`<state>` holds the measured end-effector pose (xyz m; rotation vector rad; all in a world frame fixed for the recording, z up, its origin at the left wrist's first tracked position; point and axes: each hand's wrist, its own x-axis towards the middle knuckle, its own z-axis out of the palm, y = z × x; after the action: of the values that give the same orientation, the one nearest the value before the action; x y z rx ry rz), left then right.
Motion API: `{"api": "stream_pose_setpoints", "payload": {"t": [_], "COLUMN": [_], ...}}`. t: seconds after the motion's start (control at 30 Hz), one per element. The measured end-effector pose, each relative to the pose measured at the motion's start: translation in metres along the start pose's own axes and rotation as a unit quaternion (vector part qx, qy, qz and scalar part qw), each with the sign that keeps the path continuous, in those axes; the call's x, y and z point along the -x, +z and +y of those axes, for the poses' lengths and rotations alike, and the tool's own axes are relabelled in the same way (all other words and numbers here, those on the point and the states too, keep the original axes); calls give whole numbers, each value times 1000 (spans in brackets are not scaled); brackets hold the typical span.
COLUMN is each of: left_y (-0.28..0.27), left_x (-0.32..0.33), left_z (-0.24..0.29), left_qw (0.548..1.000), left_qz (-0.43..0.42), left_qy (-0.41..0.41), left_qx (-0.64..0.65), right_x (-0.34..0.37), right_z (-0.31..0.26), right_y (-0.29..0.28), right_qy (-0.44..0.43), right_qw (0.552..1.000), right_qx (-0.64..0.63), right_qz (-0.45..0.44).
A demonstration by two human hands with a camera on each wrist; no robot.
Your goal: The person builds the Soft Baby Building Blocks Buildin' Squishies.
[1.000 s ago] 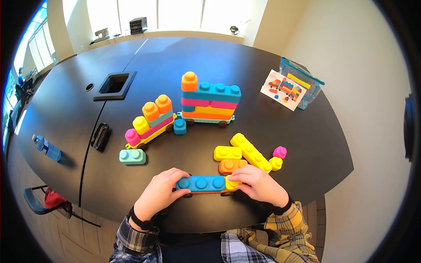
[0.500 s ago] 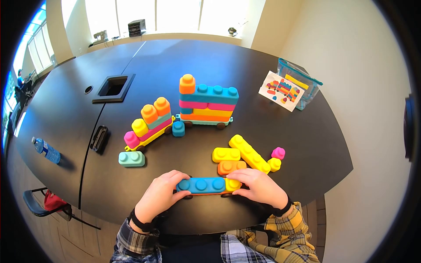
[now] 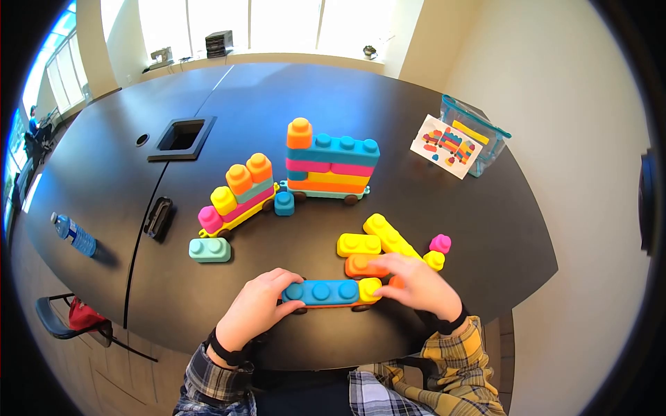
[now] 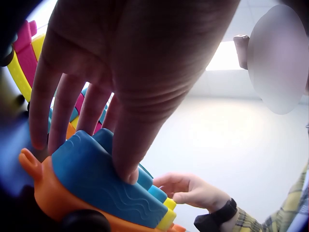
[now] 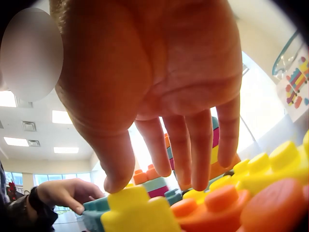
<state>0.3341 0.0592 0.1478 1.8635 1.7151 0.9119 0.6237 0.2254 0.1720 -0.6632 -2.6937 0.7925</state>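
My left hand (image 3: 257, 298) grips the left end of a long blue building block (image 3: 321, 294), thumb on the near side and fingers on the far side. It sits on an orange wheeled base (image 4: 53, 193), with a small yellow block (image 3: 368, 290) at its right end. My right hand (image 3: 420, 288) hovers at that yellow block, thumb close to it, fingers extended with nothing between them. Under and beside those fingers lie an orange two-stud block (image 3: 359, 266) and a rounded orange piece (image 5: 273, 208), partly hidden in the head view.
Behind lie a yellow block (image 3: 359, 244), a long yellow block (image 3: 388, 237), and small pink (image 3: 440, 243) and yellow (image 3: 434, 261) blocks. Two built wagons, one stepped (image 3: 239, 204) and one tall (image 3: 329, 170), stand further back. A pale green block (image 3: 210, 250) and bottle (image 3: 75, 236) are left.
My right hand has let go of the small yellow block and moved a little right, its fingers now over the orange pieces. The left hand keeps its hold on the blue block.
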Motion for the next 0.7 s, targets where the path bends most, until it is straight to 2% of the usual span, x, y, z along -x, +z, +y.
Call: {"api": "stream_pose_setpoints", "payload": {"t": [0.07,0.1,0.17,0.23,0.33,0.43,0.5,0.57,0.63,0.7], "left_y": [1,1,1,1,0,2,1,1,3,5], "left_x": [1,1,1,0,0,2,4,6,6,6], "left_z": [0,0,0,0,0,1,3,2,-3,-5], "left_qw": [1000,1000,1000,1000,1000,998,999,1000,1000,1000], "left_qz": [2,3,4,2,-5,2,5,5,-5,0], "left_qy": [-1,1,2,1,5,26,17,8,-7,-9], "left_qx": [4,2,-1,-4,-12,-55,-41,-26,-28,-28], "right_x": [0,-2,-8,-12,-15,-16,-13,-13,-16,-17], "right_z": [17,18,19,30,30,24,12,1,-11,-29], "right_y": [-3,-4,-8,0,4,2,-3,-6,0,8], "right_qy": [-9,-9,68,56,45,27,69,58,38,30], "right_qw": [990,990,962,963,958,962,977,979,976,984], "right_qx": [126,126,265,263,283,273,188,170,90,-48], "right_qz": [66,66,16,22,-26,-1,75,99,194,170]}}
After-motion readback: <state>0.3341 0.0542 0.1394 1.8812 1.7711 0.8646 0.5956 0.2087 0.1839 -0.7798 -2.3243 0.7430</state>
